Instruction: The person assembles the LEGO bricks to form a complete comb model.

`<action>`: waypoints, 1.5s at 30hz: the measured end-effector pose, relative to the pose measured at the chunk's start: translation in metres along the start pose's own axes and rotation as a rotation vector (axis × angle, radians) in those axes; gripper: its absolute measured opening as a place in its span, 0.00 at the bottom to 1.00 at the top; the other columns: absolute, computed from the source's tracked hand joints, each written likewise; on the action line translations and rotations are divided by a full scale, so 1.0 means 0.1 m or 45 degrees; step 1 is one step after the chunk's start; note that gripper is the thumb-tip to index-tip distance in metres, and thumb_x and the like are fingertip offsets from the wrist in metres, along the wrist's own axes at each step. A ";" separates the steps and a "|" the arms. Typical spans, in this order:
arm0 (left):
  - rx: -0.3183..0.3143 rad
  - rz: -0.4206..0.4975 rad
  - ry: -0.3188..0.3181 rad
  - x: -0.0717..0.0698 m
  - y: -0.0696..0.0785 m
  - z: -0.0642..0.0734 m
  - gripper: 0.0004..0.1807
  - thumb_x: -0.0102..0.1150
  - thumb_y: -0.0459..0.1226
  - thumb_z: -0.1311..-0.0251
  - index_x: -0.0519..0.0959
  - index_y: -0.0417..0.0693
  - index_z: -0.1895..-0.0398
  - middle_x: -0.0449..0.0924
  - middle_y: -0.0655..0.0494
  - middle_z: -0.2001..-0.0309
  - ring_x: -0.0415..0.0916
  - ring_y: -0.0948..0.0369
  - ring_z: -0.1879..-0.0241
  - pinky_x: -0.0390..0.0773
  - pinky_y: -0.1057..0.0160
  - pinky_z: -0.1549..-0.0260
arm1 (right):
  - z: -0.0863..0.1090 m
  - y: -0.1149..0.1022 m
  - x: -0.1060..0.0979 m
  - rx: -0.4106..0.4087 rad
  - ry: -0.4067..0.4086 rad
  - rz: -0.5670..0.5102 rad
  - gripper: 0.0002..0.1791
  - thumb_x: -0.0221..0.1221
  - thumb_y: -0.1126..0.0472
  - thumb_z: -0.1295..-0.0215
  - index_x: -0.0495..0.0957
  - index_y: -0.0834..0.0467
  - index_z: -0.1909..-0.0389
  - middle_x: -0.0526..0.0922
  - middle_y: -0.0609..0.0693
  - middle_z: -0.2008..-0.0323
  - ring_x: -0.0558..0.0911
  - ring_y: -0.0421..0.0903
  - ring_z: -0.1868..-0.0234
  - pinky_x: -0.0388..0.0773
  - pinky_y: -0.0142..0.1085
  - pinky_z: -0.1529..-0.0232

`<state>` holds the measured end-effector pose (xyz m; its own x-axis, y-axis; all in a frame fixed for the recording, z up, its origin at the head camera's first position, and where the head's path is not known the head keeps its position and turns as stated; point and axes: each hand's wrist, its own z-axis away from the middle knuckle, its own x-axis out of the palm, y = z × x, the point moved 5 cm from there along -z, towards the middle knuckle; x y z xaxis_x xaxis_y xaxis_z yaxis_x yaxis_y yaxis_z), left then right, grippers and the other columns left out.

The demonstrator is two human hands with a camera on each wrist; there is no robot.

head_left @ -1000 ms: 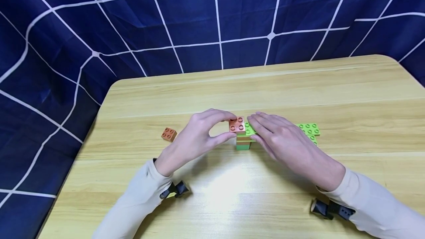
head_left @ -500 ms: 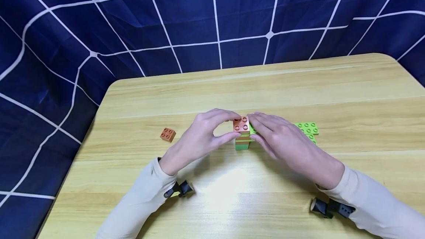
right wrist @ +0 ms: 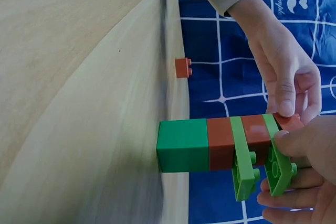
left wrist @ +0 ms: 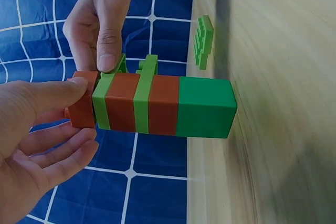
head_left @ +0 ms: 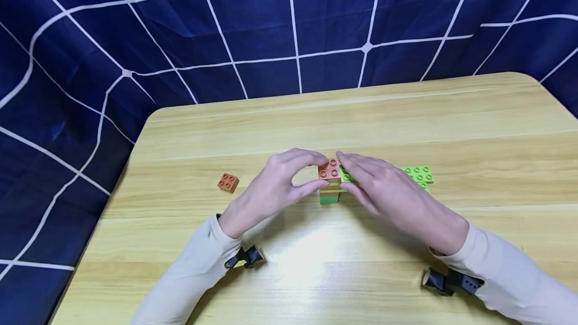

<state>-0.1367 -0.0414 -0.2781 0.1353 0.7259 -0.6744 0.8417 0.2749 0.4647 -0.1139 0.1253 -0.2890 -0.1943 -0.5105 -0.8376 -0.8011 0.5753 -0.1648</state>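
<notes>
Above the table [head_left: 271, 129], left fingers [head_left: 307, 158] pinch a red brick [head_left: 328, 169]; right fingers [head_left: 358, 168], probably a green plate [right wrist: 282, 177].

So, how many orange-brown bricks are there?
4: loose brick on the table, top brick in the left hand, third and fourth lower in the tower. Others may be hidden.

Left fingers [left wrist: 68, 145] pinch a red brick [left wrist: 84, 109] (atop the stack [left wrist: 164, 105]).

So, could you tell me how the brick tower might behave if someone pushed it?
The tower would probably tip rather than slide, being tall on a narrow dark-green block. It might lean toward where its light-green plates overhang. Its smooth, crisp-edged orange bricks look stiff.
</notes>
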 end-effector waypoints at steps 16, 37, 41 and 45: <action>-0.035 -0.013 -0.016 0.00 -0.04 0.00 0.10 0.63 0.34 0.39 0.82 0.36 0.57 0.84 0.46 0.55 0.81 0.57 0.52 0.75 0.72 0.46 | -0.08 0.03 -0.14 0.051 0.051 -0.150 0.30 0.47 0.46 0.26 0.74 0.71 0.43 0.81 0.63 0.49 0.82 0.59 0.50 0.82 0.48 0.54; -0.108 0.050 -0.013 -0.02 -0.04 0.00 0.14 0.64 0.34 0.39 0.81 0.36 0.53 0.84 0.48 0.55 0.80 0.60 0.56 0.78 0.72 0.51 | -0.22 0.02 -0.12 -0.045 0.093 -0.260 0.24 0.51 0.50 0.27 0.80 0.68 0.50 0.85 0.58 0.54 0.84 0.53 0.53 0.82 0.45 0.52; -0.152 0.030 -0.029 -0.03 -0.04 -0.01 0.15 0.64 0.36 0.39 0.80 0.37 0.51 0.84 0.49 0.54 0.81 0.60 0.57 0.77 0.73 0.52 | -0.22 0.02 -0.12 -0.030 0.102 -0.254 0.23 0.51 0.51 0.27 0.81 0.67 0.51 0.85 0.58 0.54 0.84 0.54 0.53 0.82 0.45 0.52; -0.198 0.018 -0.052 -0.02 -0.04 -0.01 0.16 0.64 0.37 0.39 0.81 0.37 0.50 0.84 0.49 0.53 0.81 0.59 0.58 0.78 0.73 0.53 | -0.20 0.02 -0.12 -0.010 0.109 -0.236 0.24 0.50 0.49 0.27 0.81 0.67 0.52 0.85 0.58 0.55 0.84 0.54 0.53 0.82 0.45 0.53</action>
<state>-0.1408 -0.0439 -0.2780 0.1704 0.7053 -0.6882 0.7490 0.3611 0.5555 -0.1249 0.1200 -0.2689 -0.0900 -0.6598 -0.7461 -0.8318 0.4618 -0.3080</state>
